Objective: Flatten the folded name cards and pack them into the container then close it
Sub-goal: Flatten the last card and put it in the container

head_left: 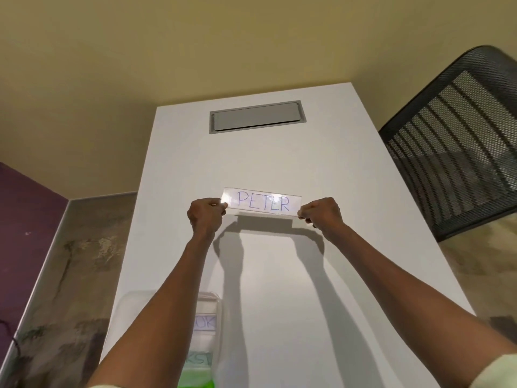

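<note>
A name card (pixel 262 203) in a glossy clear sleeve, lettered "PETER" in blue, stands above the white table (pixel 279 275) at its middle. My left hand (pixel 205 215) pinches its left end and my right hand (pixel 321 215) pinches its right end. The card is lifted a little, with its shadow on the table below. A clear plastic container (pixel 208 329) sits near the table's front left, partly hidden by my left forearm. Inside it lie flat cards with blue and green lettering.
A grey cable hatch (pixel 256 117) is set into the far end of the table. A black mesh office chair (pixel 458 141) stands at the right edge. The floor drops away on the left, by a purple wall (pixel 25 219).
</note>
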`<state>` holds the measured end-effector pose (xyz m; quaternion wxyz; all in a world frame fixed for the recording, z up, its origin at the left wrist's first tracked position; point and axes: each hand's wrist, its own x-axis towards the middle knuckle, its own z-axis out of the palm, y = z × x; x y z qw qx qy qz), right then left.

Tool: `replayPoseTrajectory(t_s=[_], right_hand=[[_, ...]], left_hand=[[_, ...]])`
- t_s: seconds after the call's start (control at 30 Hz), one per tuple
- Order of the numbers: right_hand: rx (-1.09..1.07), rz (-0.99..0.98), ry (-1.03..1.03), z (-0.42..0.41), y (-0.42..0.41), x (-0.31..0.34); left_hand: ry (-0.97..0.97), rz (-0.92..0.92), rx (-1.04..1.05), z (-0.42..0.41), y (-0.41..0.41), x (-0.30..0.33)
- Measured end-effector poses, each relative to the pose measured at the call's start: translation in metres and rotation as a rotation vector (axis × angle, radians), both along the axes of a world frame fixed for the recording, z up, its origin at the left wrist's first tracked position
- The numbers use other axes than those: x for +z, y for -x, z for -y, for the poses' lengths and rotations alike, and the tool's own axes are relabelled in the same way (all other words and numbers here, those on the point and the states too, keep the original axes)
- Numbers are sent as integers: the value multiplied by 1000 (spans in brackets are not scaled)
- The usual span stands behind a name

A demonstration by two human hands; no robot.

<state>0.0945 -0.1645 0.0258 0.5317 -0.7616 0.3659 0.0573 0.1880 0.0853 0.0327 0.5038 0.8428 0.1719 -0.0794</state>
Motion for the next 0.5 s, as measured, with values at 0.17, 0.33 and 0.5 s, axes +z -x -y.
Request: replayPoseTrajectory(t_s=[0.17, 0.33, 0.5], right_hand=[[-6, 19, 82, 15, 22, -13], [16, 26, 188, 22, 40, -26], [57, 64, 211, 26, 53, -34]], left_hand=[[-65, -16, -50, 9, 34, -14], [-193, -4, -84, 19, 62, -24], [-301, 6, -98, 27, 78, -36]])
